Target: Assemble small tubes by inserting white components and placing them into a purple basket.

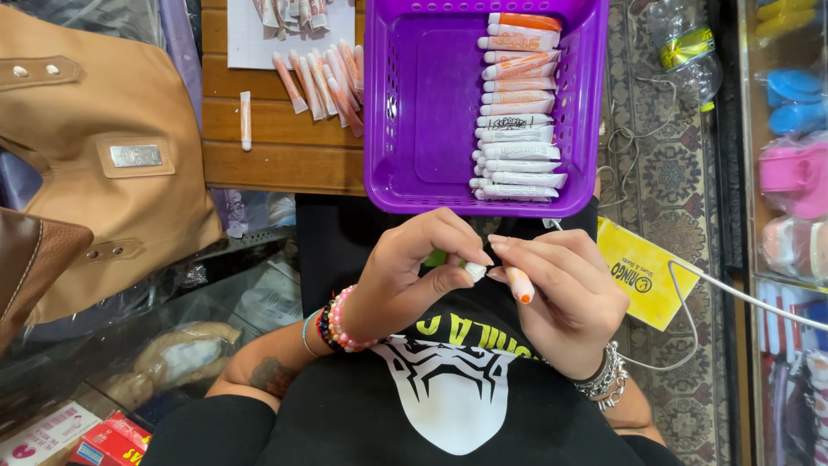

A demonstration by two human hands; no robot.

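My right hand [565, 298] holds a small white tube with an orange end [519, 284], close to my chest. My left hand [414, 272] pinches the tube's white cap [475, 270] between thumb and fingertips, and something green [436, 257] shows inside its curled fingers. Both hands touch at the fingertips just below a purple plastic basket [388, 103]. Several similar white and orange tubes [519, 108] lie stacked in a row along the basket's right side.
A wooden table [276, 138] carries several loose tubes [319, 79] and a sheet of paper [246, 39]. A tan bag [103, 155] sits at left, a clear bottle [686, 52] and a yellow card [642, 267] at right, with a white cable [733, 293].
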